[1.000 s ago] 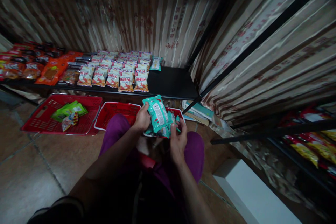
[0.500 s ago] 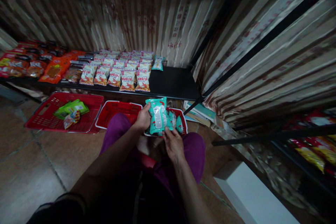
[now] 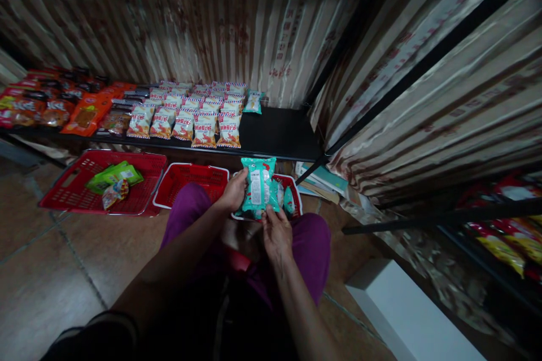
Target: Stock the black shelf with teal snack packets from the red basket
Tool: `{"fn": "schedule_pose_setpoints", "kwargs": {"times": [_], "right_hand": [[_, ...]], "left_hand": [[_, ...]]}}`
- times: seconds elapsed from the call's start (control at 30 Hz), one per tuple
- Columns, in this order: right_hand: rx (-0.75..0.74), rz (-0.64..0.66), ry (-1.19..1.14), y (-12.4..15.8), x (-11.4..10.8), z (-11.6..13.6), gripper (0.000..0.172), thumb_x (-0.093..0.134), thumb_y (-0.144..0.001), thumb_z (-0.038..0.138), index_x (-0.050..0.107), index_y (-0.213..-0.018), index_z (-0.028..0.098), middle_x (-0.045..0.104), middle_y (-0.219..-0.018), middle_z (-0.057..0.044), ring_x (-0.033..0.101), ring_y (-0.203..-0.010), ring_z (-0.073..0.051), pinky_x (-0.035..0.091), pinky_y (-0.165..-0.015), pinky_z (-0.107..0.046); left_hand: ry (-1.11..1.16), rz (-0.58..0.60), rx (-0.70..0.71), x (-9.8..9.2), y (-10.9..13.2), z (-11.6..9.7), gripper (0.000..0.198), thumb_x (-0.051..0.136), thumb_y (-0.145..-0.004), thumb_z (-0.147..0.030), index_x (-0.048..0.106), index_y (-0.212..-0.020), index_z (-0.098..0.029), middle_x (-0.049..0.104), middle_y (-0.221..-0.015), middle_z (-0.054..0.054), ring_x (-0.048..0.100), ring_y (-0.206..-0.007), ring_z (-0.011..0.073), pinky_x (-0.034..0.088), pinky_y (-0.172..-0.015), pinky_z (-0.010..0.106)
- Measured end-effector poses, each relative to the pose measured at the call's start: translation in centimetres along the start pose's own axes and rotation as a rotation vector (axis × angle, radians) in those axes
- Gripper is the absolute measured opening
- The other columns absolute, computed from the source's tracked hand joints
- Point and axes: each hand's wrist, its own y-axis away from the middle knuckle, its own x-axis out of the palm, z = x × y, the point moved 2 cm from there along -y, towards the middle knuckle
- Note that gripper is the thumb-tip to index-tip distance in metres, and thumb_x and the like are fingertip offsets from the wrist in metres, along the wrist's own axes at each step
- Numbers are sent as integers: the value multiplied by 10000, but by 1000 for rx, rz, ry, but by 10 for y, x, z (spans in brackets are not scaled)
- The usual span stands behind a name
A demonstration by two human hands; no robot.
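Note:
A teal snack bag (image 3: 257,183) with a white label panel is held up between my two hands, over a red basket (image 3: 298,194) with more teal bags in it. My left hand (image 3: 234,190) grips the bag's left side. My right hand (image 3: 277,231) pinches its bottom right corner. Behind it is a black shelf (image 3: 279,130). One similar teal bag (image 3: 253,101) stands at the shelf's back, beside rows of white and orange snack bags (image 3: 205,128).
To the left are a red basket (image 3: 197,176) and a larger red basket (image 3: 139,194) holding green packets (image 3: 114,176). Orange packets (image 3: 87,113) fill the shelf's left part. A black shelf post (image 3: 381,84) slants at right. A white box (image 3: 417,310) sits on the floor.
The teal bag has shifted slightly to the right and straightened a little in my hands. My left hand has moved right with it; both hands keep their hold.

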Motion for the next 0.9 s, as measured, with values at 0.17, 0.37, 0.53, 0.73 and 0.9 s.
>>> {"fn": "schedule_pose_setpoints", "kwargs": {"times": [0.17,0.37,0.53,0.73,0.9], "right_hand": [[-14,-38,-66,-5,0,1,297,825,-501,225,637,-731,215,659,-698,59,610,-631,-72,531,-614,-166],[-91,-72,-14,-9,0,1,290,802,-539,297,635,-763,220,686,-759,30,640,-704,-107,546,-668,-220],[-87,-39,27,-5,0,3,363,794,-539,307,662,-867,223,690,-775,33,623,-682,-99,522,-653,-216],[-95,16,128,-4,-5,9,436,753,-578,320,664,-993,216,711,-867,12,636,-795,-127,501,-735,-248],[-69,121,131,-18,-3,22,370,690,-655,394,683,-990,238,696,-1070,-9,626,-977,-159,498,-791,-270]], "left_hand": [[-119,8,-23,-9,9,14,331,733,-719,-327,624,-988,-167,702,-950,62,656,-944,218,493,-891,357],[-174,14,-81,-20,15,44,455,805,-620,-181,622,-1036,-157,687,-994,79,658,-936,224,494,-908,404],[-210,-7,-89,-23,12,45,425,816,-601,-200,638,-984,-151,692,-966,82,655,-960,246,494,-926,429],[-254,26,-98,-28,13,39,423,816,-615,-228,647,-996,-155,688,-1001,92,663,-934,254,506,-898,440],[-272,88,-141,-31,18,36,432,826,-608,-235,654,-998,-161,696,-977,81,681,-838,217,532,-831,385]]}}
